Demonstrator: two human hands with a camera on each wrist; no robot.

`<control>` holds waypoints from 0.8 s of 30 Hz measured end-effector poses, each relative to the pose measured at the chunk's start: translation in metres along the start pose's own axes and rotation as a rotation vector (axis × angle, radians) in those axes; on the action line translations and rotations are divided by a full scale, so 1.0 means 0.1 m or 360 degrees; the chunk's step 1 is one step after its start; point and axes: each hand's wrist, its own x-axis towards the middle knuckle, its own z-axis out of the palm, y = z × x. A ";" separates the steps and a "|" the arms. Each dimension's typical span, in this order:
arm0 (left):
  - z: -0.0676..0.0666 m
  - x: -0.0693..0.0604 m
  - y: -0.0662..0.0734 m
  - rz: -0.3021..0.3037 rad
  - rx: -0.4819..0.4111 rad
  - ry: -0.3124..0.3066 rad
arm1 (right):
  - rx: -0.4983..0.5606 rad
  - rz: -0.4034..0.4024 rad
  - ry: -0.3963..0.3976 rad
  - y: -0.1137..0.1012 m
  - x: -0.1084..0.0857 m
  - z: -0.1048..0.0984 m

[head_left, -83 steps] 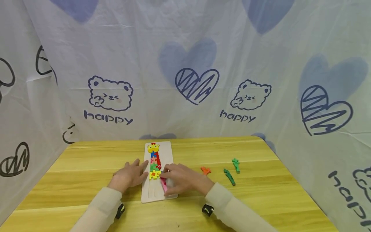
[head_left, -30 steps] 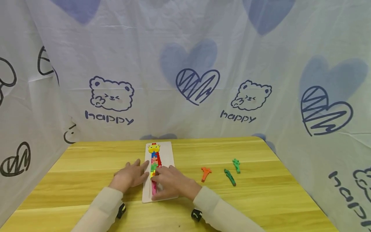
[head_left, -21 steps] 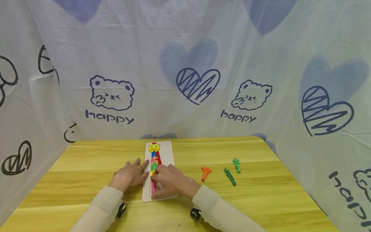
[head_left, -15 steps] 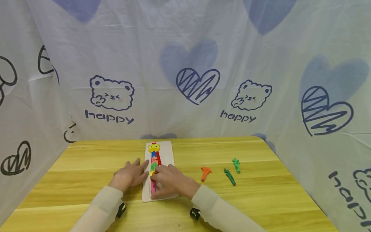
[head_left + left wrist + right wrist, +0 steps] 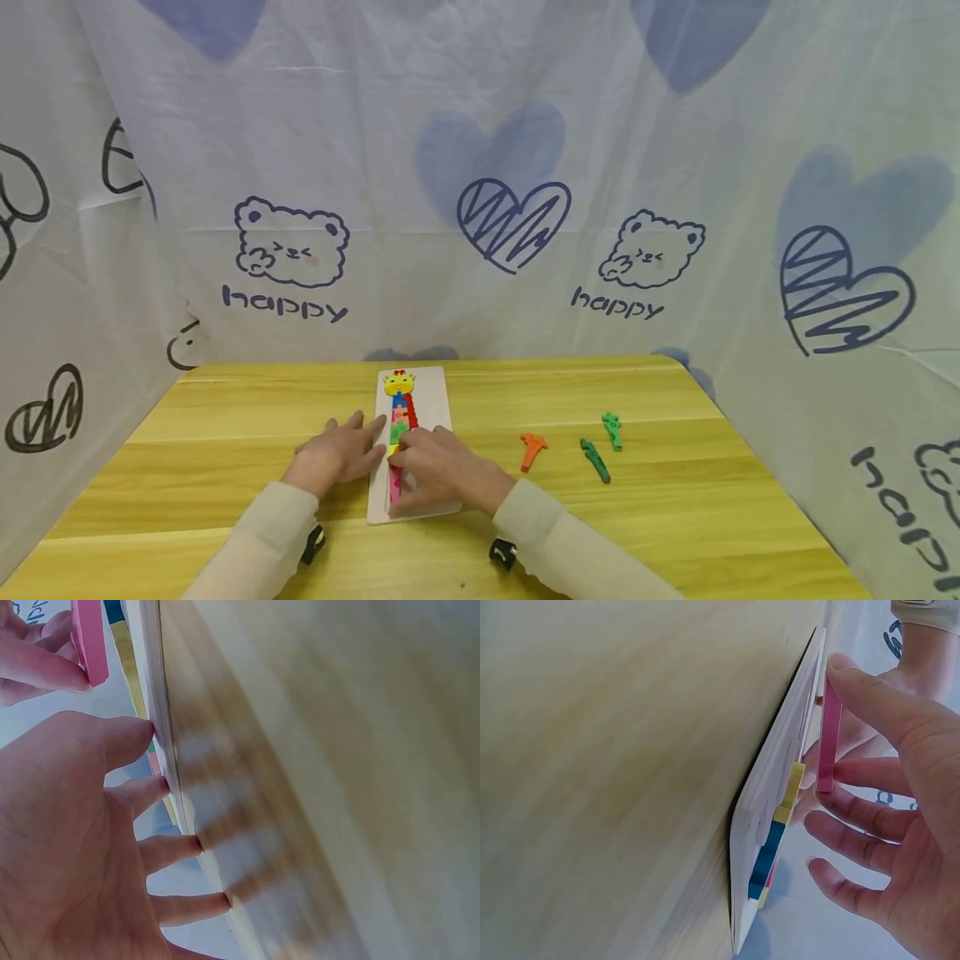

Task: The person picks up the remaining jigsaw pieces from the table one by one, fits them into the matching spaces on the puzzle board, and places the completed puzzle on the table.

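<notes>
A white puzzle board (image 5: pixel 431 396) lies on the table, bearing a giraffe head (image 5: pixel 399 382) and coloured neck pieces (image 5: pixel 399 414). My right hand (image 5: pixel 442 471) pinches a long pink piece (image 5: pixel 395 483) by its two ends, over the lower part of the board. In the right wrist view the pink piece (image 5: pixel 829 735) is between thumb and fingers, raised a little off the board (image 5: pixel 769 787). My left hand (image 5: pixel 337 454) rests with spread fingers at the board's left edge; the left wrist view shows its fingertips (image 5: pixel 191 844) touching that edge. The right hand hides part of the yellow piece.
To the right of the board lie an orange piece (image 5: pixel 533 451), a dark green piece (image 5: pixel 596 461) and a light green piece (image 5: pixel 612 431) on the wooden table (image 5: pixel 675 517). A printed cloth (image 5: pixel 390 208) hangs behind the table and along both sides.
Since the earliest frame, my right hand has carried the pink piece left over the board's lower part, uncovering the whole orange piece. Lately it has shifted only slightly. My left hand stays at the board's edge.
</notes>
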 end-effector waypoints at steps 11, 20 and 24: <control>0.01 0.01 0.00 0.0005 0.0004 0.0005 | 0.0026 0.0037 -0.0035 -0.01 0.01 0.01; 0.01 -0.01 0.00 0.0029 0.0002 0.0014 | 0.0034 0.0071 -0.0022 -0.01 0.05 0.03; 0.01 0.00 -0.01 0.0028 0.0008 0.0016 | 0.0052 0.0087 -0.0049 -0.02 0.07 0.01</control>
